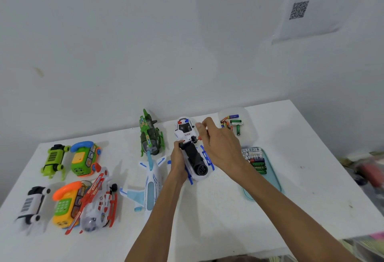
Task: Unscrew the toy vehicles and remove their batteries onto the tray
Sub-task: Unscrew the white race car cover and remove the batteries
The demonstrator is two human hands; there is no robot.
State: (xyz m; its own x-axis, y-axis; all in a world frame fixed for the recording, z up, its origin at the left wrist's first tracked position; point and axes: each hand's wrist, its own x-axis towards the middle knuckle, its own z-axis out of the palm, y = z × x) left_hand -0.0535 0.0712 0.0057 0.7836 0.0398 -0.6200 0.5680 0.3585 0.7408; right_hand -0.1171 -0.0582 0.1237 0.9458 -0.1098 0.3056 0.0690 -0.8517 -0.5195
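Holding an upturned white-and-blue toy helicopter (197, 165) down on the bench (207, 220), I have my left hand (178, 158) curled round its left side. Its black underside faces up. My right hand (218, 145) pinches a small screwdriver (197, 139) between thumb and fingers, and the tip meets the far end of that underside. The two hands are close together over the toy, each clamped on its own thing.

A toy police car (185, 127) stands just behind the helicopter. To my left lie a white toy airliner (150, 180) and a green toy helicopter (150, 137). On my right, partly behind my right forearm, is the teal tray (276, 180), with a row of batteries (256, 161) lying on it. Beyond it a clear tub (249, 116) holds more loose batteries (231, 123).
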